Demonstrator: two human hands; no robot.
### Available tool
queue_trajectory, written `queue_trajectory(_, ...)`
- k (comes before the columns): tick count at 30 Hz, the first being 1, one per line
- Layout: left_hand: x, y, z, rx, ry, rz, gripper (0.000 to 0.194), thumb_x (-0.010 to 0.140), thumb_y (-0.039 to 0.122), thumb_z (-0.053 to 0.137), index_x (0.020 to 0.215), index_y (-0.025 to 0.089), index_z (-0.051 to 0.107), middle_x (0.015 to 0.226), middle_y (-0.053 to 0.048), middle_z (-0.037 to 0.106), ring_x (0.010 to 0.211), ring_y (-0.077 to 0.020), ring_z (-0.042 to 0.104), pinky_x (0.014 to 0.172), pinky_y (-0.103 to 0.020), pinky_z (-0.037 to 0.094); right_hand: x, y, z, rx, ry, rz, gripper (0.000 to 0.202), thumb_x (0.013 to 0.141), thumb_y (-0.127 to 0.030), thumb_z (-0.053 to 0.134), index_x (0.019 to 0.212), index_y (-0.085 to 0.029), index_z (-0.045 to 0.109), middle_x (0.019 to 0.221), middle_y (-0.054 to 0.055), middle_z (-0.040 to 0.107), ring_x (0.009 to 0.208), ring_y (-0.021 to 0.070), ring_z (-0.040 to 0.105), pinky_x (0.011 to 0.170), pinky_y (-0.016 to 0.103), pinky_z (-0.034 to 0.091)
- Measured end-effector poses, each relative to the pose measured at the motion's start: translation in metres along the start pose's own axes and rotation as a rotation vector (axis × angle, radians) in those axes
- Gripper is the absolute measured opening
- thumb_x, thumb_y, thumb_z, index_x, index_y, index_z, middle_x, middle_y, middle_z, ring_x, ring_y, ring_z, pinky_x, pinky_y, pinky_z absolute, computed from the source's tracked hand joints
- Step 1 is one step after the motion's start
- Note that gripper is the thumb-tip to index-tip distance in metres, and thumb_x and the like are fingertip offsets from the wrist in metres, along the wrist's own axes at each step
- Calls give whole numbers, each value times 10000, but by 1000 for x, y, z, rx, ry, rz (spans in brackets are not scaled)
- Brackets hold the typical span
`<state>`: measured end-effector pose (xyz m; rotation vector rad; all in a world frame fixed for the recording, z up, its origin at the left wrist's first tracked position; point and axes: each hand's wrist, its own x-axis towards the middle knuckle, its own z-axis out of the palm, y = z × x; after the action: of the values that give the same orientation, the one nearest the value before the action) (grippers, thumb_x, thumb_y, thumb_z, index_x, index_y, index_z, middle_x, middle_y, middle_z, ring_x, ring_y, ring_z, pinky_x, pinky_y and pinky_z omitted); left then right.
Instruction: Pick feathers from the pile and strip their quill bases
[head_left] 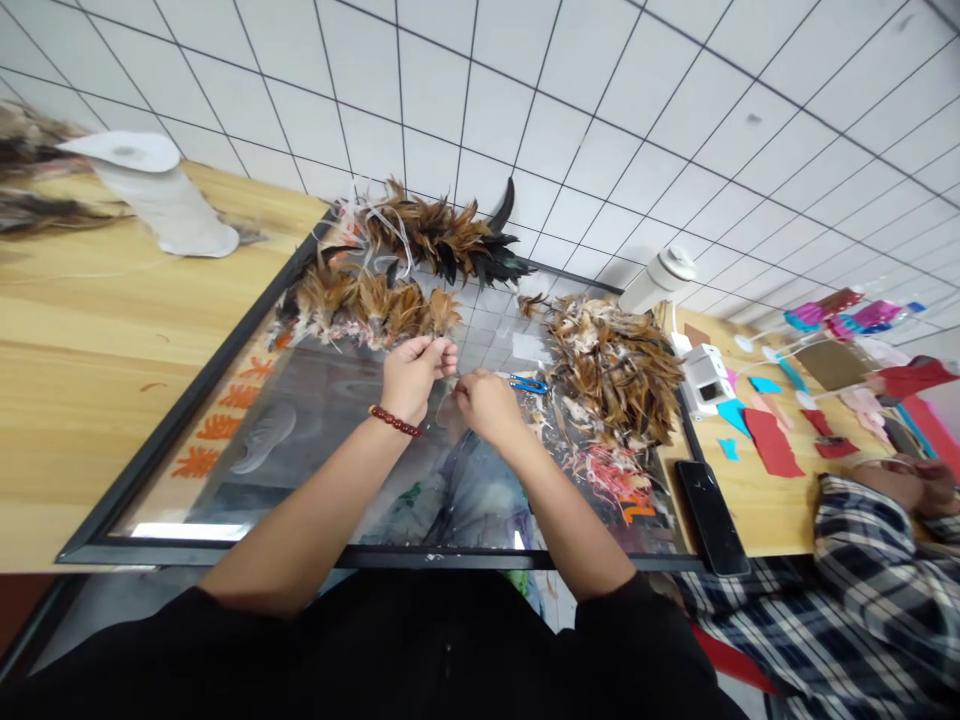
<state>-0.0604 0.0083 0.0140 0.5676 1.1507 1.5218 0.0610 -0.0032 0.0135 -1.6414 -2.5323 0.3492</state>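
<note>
Brown feather tuft: sitting just beyond the left hand, over the glossy panel, probably feeling light, soft, easily crushed
Quill ends: likely inviting a gentle pinch
Left fingers: curling, any hold hiding
Right hand: bunching near blue thread snips, contents impossible to tell

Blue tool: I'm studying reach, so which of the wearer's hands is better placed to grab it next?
Probably the right hand: the blue tool lies close beside it, while the left hand is farther off, on the other side. Whether the right holds anything is unclear.
</note>
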Motion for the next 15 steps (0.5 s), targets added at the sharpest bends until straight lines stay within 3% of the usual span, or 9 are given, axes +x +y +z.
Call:
queue_trajectory(5,2,2,-2,63,-37,-68,96,744,178,658,689,100,655,669,-53,683,609,-114,646,641,-253,536,-9,9,-10,32,19,-48,201,927,-210,402,1007,-175,582,1029,99,647,908,196,597,816,302,405)
queue_trajectory(10,-5,-1,-1,110,-120,-170,112,705,202,714,706,98,671,713,-76,709,645,-145,672,646,-272,541,-20,25,-29,186,35,-92,177,923,-182,390,999,-190,550,854,42,669,751,162,599,710,247,388)
queue_trajectory(15,-11,-3,2,98,-197,-242,168,664,227,771,693,97,668,698,-79,702,607,-145,663,606,-266,538,-16,28,-23,344,98,-57,144,896,-184,454,939,-207,590,877,27,695,778,149,623,729,238,417)
